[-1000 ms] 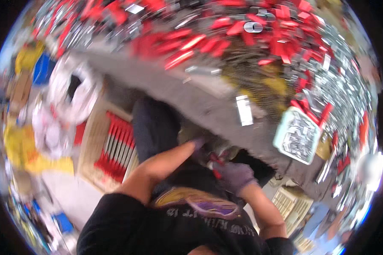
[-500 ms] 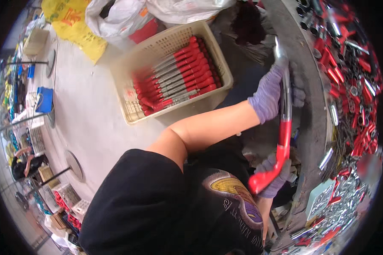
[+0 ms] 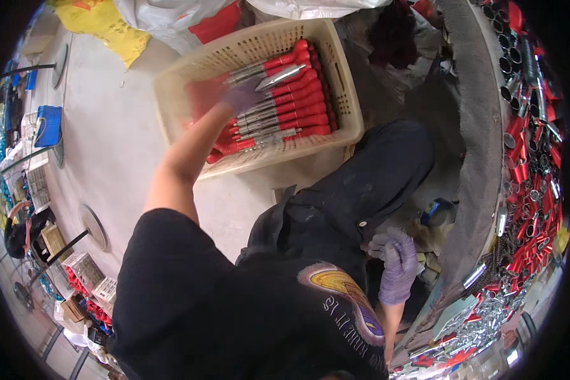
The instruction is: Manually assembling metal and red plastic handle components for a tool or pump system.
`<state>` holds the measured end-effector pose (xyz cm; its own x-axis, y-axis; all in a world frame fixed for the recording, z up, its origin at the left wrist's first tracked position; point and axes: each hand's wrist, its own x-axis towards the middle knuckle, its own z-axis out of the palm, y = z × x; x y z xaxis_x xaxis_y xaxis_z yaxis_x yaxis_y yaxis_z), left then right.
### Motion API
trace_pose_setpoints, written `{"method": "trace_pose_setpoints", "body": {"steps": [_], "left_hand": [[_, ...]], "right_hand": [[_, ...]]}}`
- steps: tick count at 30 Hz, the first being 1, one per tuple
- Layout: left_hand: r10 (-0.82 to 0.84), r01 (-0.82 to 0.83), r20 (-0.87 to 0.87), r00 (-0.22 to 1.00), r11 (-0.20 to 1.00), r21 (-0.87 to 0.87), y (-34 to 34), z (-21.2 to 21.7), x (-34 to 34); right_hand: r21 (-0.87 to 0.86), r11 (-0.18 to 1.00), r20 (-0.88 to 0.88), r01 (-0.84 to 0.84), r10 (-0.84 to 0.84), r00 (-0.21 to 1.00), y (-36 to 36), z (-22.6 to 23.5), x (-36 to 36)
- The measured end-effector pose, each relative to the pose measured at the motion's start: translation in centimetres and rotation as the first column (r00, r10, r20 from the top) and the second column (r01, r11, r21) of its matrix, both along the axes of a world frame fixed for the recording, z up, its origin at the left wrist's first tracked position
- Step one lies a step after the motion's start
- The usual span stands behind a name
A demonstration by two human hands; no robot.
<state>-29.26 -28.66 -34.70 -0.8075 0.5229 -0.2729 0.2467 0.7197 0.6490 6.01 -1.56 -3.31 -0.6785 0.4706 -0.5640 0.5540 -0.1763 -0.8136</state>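
Observation:
My left hand (image 3: 242,96), in a purple glove and blurred by motion, is over the cream plastic crate (image 3: 259,163). It is closed around a red-and-silver tubular tool, whose pointed silver end (image 3: 284,77) sticks out to the right and whose smeared red end lies to the left. Beneath it, a row of similar red-and-silver tools (image 3: 278,114) lies side by side in the crate. My right hand (image 3: 396,259), also gloved, hovers by my lap near the bench edge. Its fingers are loosely bent, and nothing shows in them.
Along the right runs a grey-edged bench (image 3: 475,145) heaped with red tubes and small silver metal parts (image 3: 468,335). White sacks (image 3: 177,19) and a yellow bag (image 3: 107,28) lie beyond the crate. Blue bins (image 3: 49,126) and round-based stands (image 3: 93,227) are at the left.
My left hand has moved left from the bench side to over the crate, carrying the tool. My right hand has let go of the tool's red bent end and stays near my lap.

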Motion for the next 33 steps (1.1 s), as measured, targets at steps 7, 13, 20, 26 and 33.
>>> {"method": "trace_pose_setpoints", "body": {"steps": [7,13,20,26,33], "left_hand": [[-0.297,0.598,0.591,0.75,0.686,-0.414,-2.2,-5.1,4.8],[0.178,0.19,0.524,0.833,0.797,-0.573,-10.0,-9.5,9.3],[0.041,0.517,0.683,0.729,0.622,-0.589,-9.8,-10.7,8.3],[-0.166,0.373,0.344,0.924,0.588,-0.718,-13.7,-10.1,9.2],[0.172,-0.178,0.18,0.968,0.984,0.016,-5.3,1.2,7.7]], "right_hand": [[0.046,0.997,0.086,-0.057,0.053,0.995,-1.4,-0.6,-2.9],[0.012,0.993,0.107,-0.114,0.112,0.988,-2.6,-1.3,-5.4],[0.123,0.961,0.101,-0.248,0.237,0.966,-2.8,-1.5,-5.2],[0.202,0.927,0.082,-0.315,0.305,0.949,-3.0,-1.8,-3.8],[0.424,0.796,0.069,-0.432,0.447,0.892,-2.5,-0.9,-2.6]]}}
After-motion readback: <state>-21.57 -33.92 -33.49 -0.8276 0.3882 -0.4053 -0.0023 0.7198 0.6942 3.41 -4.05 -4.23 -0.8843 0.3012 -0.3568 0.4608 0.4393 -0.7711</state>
